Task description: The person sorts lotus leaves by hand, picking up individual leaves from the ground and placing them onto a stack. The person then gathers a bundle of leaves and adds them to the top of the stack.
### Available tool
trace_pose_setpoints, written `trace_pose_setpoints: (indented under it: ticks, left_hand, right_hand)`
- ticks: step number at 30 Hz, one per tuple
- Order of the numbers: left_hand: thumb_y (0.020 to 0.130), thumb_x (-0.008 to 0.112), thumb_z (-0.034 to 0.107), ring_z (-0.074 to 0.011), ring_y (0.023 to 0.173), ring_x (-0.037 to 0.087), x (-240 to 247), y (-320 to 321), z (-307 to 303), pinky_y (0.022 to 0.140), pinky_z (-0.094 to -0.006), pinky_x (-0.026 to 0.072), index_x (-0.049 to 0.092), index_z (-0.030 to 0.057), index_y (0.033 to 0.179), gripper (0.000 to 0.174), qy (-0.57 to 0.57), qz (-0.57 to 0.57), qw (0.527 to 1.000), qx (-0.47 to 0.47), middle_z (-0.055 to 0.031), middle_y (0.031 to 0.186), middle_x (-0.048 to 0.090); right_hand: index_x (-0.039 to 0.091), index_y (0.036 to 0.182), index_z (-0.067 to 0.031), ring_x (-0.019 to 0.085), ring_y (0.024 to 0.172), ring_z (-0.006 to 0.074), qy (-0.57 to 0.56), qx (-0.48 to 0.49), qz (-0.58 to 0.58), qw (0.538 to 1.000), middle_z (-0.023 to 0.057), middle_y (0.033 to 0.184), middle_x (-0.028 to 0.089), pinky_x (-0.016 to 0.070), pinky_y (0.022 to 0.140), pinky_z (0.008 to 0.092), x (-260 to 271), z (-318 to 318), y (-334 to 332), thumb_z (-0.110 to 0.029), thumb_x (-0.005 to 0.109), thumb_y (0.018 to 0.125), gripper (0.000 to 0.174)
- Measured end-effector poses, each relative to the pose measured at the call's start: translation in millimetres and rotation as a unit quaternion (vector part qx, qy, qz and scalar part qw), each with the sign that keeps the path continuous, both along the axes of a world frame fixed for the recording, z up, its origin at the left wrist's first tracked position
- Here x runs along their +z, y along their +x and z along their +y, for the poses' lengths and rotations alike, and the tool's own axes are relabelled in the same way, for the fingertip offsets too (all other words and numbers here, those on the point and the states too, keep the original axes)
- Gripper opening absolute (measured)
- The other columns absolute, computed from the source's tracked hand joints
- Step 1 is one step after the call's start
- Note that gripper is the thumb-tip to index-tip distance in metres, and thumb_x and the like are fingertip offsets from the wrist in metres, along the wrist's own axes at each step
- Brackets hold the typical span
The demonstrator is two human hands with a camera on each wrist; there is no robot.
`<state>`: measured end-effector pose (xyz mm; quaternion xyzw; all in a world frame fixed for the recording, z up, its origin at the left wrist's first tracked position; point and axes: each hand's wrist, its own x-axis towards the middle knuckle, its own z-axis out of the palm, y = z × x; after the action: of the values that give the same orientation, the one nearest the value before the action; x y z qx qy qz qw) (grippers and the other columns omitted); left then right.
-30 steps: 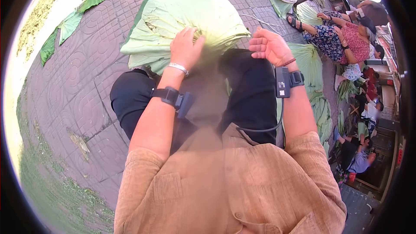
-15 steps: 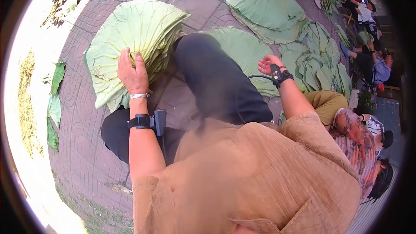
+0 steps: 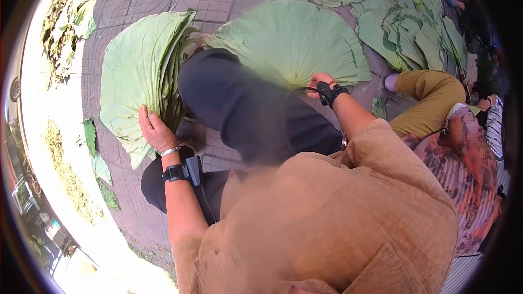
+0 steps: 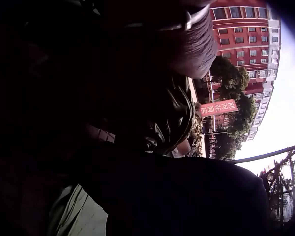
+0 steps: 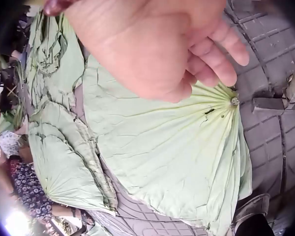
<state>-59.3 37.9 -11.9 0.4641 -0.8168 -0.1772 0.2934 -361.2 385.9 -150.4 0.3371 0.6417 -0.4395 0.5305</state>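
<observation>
My left hand (image 3: 158,130) rests with straight fingers on the lower part of a thick stack of folded lotus leaves (image 3: 128,65), which stands beside my left knee. In the head view my right hand (image 3: 320,81) is at the narrow base of a second lotus leaf stack (image 3: 299,38), spread like a fan on the paving. The right wrist view shows the fingers (image 5: 221,49) loosely bent over this pale leaf (image 5: 157,142), close to its stem stub (image 5: 234,101), with nothing between them. In the left wrist view the hand is mostly dark.
More lotus leaf stacks (image 3: 403,32) lie on the paving at the far right. A person in khaki trousers (image 3: 430,95) sits close on my right. Loose leaves (image 3: 98,166) lie along the left edge. My dark-trousered leg (image 3: 234,92) lies between the two stacks.
The head view has turned rightward. My right hand has gone from beside the first stack across to the base of the second. The left hand has stayed at the first stack, which now stands more upright.
</observation>
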Motion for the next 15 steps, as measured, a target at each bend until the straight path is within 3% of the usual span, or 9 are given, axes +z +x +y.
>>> trace_pose_setpoints:
  ticks: [2, 5, 8, 11, 15]
  left_hand:
    - [0.088, 0.041, 0.022, -0.0303, 0.112, 0.044, 1.4, -1.5, 2.1, 0.096, -0.0356, 0.0324, 0.051, -0.0031, 0.113, 0.036, 0.009, -0.012, 1.000, -0.001, -0.0187, 0.118, 0.050]
    - [0.089, 0.041, 0.022, -0.0295, 0.111, 0.045, -0.3, -1.9, 2.3, 0.095, -0.0349, 0.0326, 0.051, -0.0039, 0.113, 0.037, 0.002, -0.024, 1.000, -0.007, -0.0176, 0.117, 0.051]
    - [0.089, 0.041, 0.023, -0.0292, 0.109, 0.047, -3.1, 0.0, 0.0, 0.095, -0.0348, 0.0329, 0.051, -0.0037, 0.113, 0.037, 0.011, -0.018, 1.000, 0.003, -0.0173, 0.116, 0.052]
    - [0.089, 0.041, 0.023, -0.0289, 0.108, 0.047, -3.4, -1.0, 0.0, 0.095, -0.0348, 0.0332, 0.052, -0.0034, 0.112, 0.037, 0.014, -0.018, 1.000, 0.013, -0.0170, 0.115, 0.052]
    - [0.089, 0.041, 0.024, -0.0283, 0.107, 0.048, -2.8, -3.0, 0.1, 0.094, -0.0343, 0.0337, 0.052, -0.0030, 0.112, 0.037, 0.019, -0.020, 0.999, 0.019, -0.0171, 0.115, 0.053]
  right_hand:
    - [0.039, 0.111, 0.0014, 0.054, 0.093, 0.0288, -0.019, -0.013, -0.022, 0.999, 0.0154, 0.111, 0.047, 0.0525, 0.070, 0.0455, -16.0, 5.2, 11.0, -0.017, 0.046, 0.082, 0.035]
    - [0.029, 0.124, 0.0021, 0.047, 0.107, 0.0322, -0.060, -0.134, -0.110, 0.983, 0.0193, 0.128, 0.033, 0.0479, 0.080, 0.0504, -50.1, 12.7, 23.7, -0.018, 0.045, 0.084, 0.047]
    - [0.022, 0.129, 0.0015, 0.040, 0.114, 0.0370, -0.101, -0.130, -0.118, 0.979, 0.0202, 0.136, 0.021, 0.0430, 0.085, 0.0543, -65.6, 10.1, 31.0, -0.020, 0.042, 0.087, 0.051]
    - [0.027, 0.126, 0.0022, 0.041, 0.112, 0.0388, -0.108, -0.182, -0.124, 0.969, 0.0209, 0.131, 0.028, 0.0425, 0.086, 0.0538, -34.4, -11.1, 25.8, -0.022, 0.040, 0.088, 0.047]
    - [0.035, 0.119, 0.0023, 0.048, 0.104, 0.0367, -0.103, -0.225, -0.144, 0.958, 0.0216, 0.119, 0.040, 0.0435, 0.086, 0.0501, -55.6, -9.9, 25.5, -0.026, 0.041, 0.088, 0.043]
